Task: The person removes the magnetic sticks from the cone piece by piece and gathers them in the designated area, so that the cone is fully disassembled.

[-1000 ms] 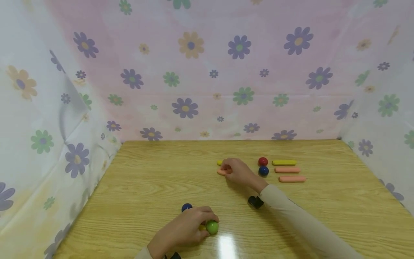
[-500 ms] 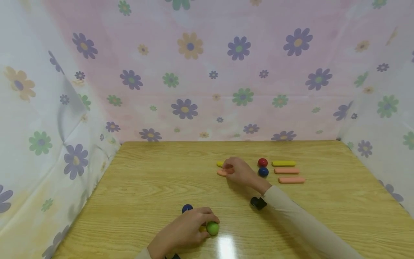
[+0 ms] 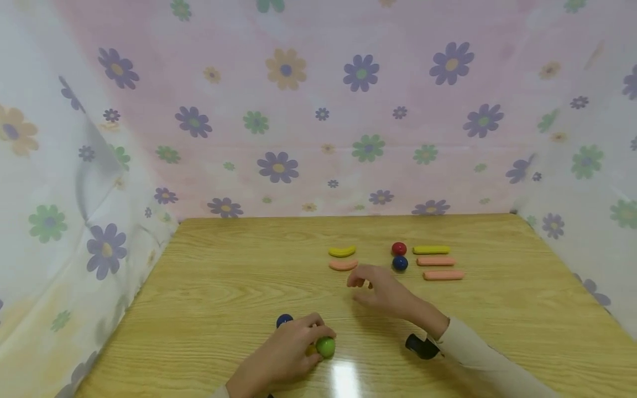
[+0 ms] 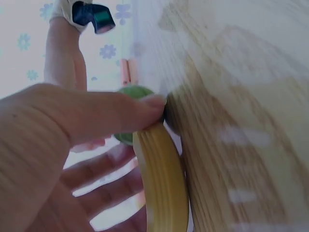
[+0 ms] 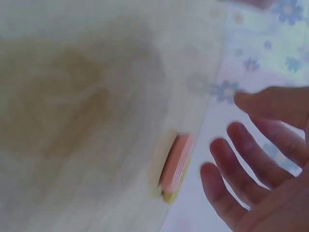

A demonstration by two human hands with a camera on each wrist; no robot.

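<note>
In the head view, my left hand (image 3: 286, 351) pinches a glossy green ball (image 3: 326, 347) near the table's front. Under that hand lies a curved, ridged yellow piece (image 4: 164, 179), its end by the thumb; a blue ball (image 3: 284, 320), partly hidden, sits just behind the hand. My right hand (image 3: 385, 290) is raised over the table, fingers loosely bent and holding nothing. Just beyond its fingertips is a curved orange piece (image 3: 344, 265), with a curved yellow piece (image 3: 342, 251) behind it, the two side by side and apart.
Right of the curved pieces, a red ball (image 3: 399, 249) and a second blue ball (image 3: 400, 263) sit together. Beside them lie a straight yellow stick (image 3: 431, 250) and two straight orange sticks (image 3: 443, 275). Flowered cloth (image 3: 318, 166) walls the wooden table (image 3: 224, 287) at back and sides.
My right hand has let go of the curved orange piece and drawn back toward the front right, uncovering both curved pieces. The left hand keeps its place on the green ball.
</note>
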